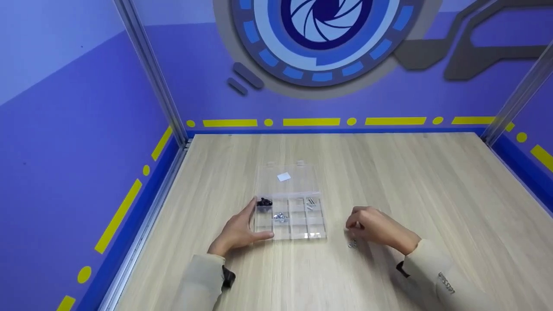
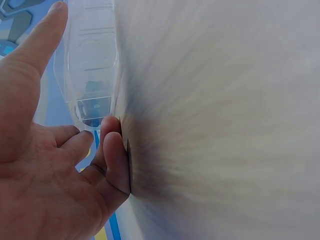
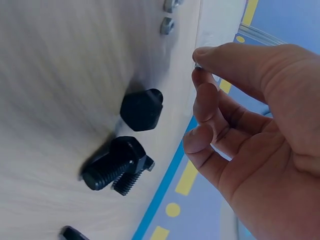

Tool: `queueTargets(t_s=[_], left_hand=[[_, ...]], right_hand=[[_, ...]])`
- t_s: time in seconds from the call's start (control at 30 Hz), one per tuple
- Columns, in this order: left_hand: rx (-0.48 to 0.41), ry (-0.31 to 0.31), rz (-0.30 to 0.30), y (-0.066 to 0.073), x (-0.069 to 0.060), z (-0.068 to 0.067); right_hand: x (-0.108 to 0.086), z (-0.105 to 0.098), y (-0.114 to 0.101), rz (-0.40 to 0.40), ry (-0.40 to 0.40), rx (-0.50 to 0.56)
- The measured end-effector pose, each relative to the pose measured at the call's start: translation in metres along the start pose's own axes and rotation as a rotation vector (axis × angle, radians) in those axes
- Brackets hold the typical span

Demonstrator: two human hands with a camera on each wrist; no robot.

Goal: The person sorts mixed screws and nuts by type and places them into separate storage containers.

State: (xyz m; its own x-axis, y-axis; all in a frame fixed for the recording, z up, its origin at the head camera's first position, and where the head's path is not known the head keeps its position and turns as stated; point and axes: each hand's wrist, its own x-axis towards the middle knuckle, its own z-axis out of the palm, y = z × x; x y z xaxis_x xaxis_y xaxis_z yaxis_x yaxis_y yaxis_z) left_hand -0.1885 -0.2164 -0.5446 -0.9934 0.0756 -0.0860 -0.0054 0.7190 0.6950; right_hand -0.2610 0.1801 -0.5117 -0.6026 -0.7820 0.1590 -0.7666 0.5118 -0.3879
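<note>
A clear plastic compartment box (image 1: 307,229) stands on the table with its lid (image 1: 268,183) folded back. Black pieces (image 1: 264,202) fill its far-left compartment, silver nuts (image 1: 281,217) a middle one, and silver screws (image 1: 310,203) the far-right one. At the box's left side my left hand (image 1: 239,231) rests with thumb and index finger spread along the edge. To the right of the box, my right hand (image 1: 376,224) pinches a small silver nut (image 3: 198,66) between thumb and index finger, mostly hidden. Loose silver nuts (image 3: 167,26) lie on the table nearby.
In the right wrist view, several black hex bolts (image 3: 142,110) lie on the wooden table (image 1: 410,172); they do not show in the head view. A white label (image 1: 284,176) sits on the lid. Blue-purple walls (image 1: 190,77) enclose the table's back and sides.
</note>
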Motion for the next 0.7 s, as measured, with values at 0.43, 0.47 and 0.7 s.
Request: queueTargets(t_s=[0.43, 0.47, 0.7], left_hand=[[-0.018, -0.007, 0.0, -0.001, 0.001, 0.001], [-0.018, -0.008, 0.0, -0.001, 0.001, 0.001], [-0.024, -0.003, 0.004, 0.0, 0.0, 0.0]], right_hand=[[0.017, -0.004, -0.012, -0.054, -0.003, -0.038], [0.018, -0.004, -0.014, -0.057, -0.005, -0.038], [0.032, -0.006, -0.024, -0.064, -0.002, -0.06]])
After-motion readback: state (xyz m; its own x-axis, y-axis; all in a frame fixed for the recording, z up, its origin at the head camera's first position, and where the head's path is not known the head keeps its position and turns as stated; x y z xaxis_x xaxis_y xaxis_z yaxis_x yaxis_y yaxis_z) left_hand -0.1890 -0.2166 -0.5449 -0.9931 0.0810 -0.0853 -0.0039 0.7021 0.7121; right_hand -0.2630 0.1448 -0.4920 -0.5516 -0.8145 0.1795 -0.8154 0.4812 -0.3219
